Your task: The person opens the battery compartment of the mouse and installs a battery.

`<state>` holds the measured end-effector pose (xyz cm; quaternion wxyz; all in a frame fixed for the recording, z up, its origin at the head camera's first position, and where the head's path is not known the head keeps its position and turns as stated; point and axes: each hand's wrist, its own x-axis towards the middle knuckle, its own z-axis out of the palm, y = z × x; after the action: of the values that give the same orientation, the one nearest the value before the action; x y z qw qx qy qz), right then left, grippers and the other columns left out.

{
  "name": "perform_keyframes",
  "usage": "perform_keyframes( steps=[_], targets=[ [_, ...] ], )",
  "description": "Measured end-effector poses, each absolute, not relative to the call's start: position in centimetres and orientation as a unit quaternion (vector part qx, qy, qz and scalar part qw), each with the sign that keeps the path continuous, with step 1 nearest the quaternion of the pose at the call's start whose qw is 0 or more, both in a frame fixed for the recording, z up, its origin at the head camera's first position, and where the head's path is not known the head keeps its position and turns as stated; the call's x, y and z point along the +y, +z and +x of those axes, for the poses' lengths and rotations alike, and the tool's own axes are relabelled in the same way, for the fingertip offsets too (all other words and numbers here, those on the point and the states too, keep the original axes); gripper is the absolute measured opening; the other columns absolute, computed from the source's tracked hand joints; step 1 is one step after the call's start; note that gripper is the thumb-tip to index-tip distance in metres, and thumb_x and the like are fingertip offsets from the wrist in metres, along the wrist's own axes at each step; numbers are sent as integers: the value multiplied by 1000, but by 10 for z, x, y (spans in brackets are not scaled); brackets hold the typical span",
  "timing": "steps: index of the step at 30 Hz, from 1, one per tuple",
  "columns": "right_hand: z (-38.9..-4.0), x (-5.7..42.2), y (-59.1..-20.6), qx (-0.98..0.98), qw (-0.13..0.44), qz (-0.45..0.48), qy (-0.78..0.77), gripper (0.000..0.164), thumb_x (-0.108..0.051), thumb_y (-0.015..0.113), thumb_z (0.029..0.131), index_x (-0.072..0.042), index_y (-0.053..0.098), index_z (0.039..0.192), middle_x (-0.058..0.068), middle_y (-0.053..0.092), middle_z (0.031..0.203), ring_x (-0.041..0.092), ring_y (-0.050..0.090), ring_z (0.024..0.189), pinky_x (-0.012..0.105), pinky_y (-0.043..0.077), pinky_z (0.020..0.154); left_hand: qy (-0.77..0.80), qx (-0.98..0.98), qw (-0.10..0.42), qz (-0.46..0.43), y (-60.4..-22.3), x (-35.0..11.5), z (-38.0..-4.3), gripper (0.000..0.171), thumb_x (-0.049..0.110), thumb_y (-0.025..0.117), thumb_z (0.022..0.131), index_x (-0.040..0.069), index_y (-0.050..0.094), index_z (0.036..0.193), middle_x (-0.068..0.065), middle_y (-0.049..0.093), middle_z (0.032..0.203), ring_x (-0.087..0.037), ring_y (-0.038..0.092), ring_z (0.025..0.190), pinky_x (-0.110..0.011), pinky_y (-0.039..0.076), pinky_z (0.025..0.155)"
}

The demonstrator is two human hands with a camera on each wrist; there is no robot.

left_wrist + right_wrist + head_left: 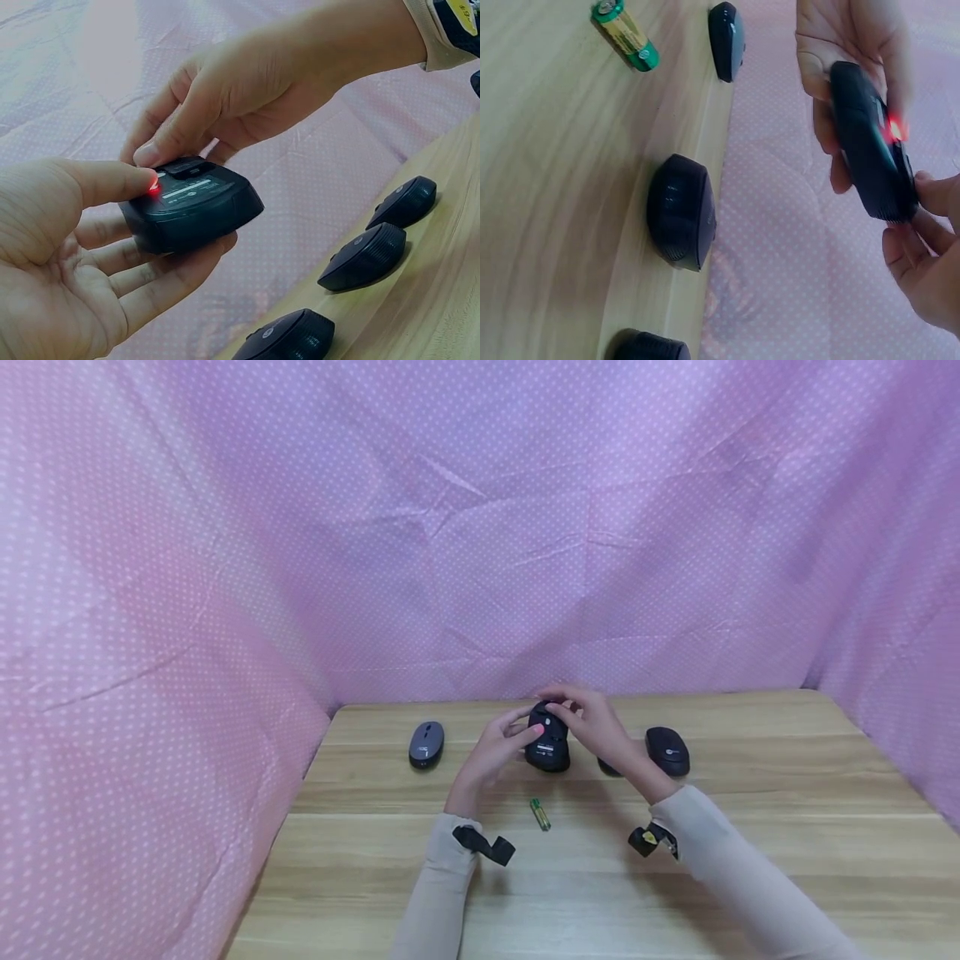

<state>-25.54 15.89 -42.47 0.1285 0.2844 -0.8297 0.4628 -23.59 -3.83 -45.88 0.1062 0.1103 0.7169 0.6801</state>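
Observation:
A black computer mouse point(550, 752) is held up over the back of the table, its labelled underside turned upward. My left hand point(497, 750) grips it, thumb on the underside and fingers beneath, as the left wrist view shows. A red light glows at the left thumb tip. My right hand point(592, 722) pinches the far end of the mouse point(199, 214) between thumb and fingers; the right fingertips are partly hidden behind it. On the table below lies a green and gold battery point(540, 815), nearer to me than the mouse.
A grey mouse point(426, 745) sits at the left on the wooden table point(360, 877). At the right is a black mouse point(667, 752), and another dark mouse point(609, 768) is partly hidden by the right forearm. A pink dotted cloth point(480, 568) hangs behind and at both sides.

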Motion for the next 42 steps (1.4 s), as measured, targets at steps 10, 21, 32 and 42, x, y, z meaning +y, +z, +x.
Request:
perform_keyframes(
  steps=[10,21,32,42],
  targets=[
    [-252,154,-428,-877,151,196,411,27,-29,67,100,-6,77,109,9,77,96,21,67,83,35,57,74,684,716,98,99,-459,-38,-236,51,21,62,103,13,49,151,-24,61,139,-33,65,122,-37,61,90],
    [-255,152,-429,-858,181,200,438,23,-22,67,100,-1,72,109,14,76,99,27,70,88,44,61,76,689,709,106,108,-456,-39,-235,53,20,63,102,14,47,153,-24,59,143,-34,63,127,-40,60,93],
    [-251,149,-437,-817,139,189,527,24,-22,58,105,-1,62,117,20,74,107,29,72,92,22,57,74,694,705,87,118,-459,-35,-237,54,20,64,102,11,47,152,-24,58,144,-35,60,131,-42,58,99],
    [-250,150,-438,-754,94,172,628,30,-23,55,107,3,59,122,25,70,118,12,69,98,13,53,79,713,688,50,127,-456,-27,-234,53,14,64,101,6,47,151,-29,59,140,-37,60,130,-43,56,102]
  ],
)
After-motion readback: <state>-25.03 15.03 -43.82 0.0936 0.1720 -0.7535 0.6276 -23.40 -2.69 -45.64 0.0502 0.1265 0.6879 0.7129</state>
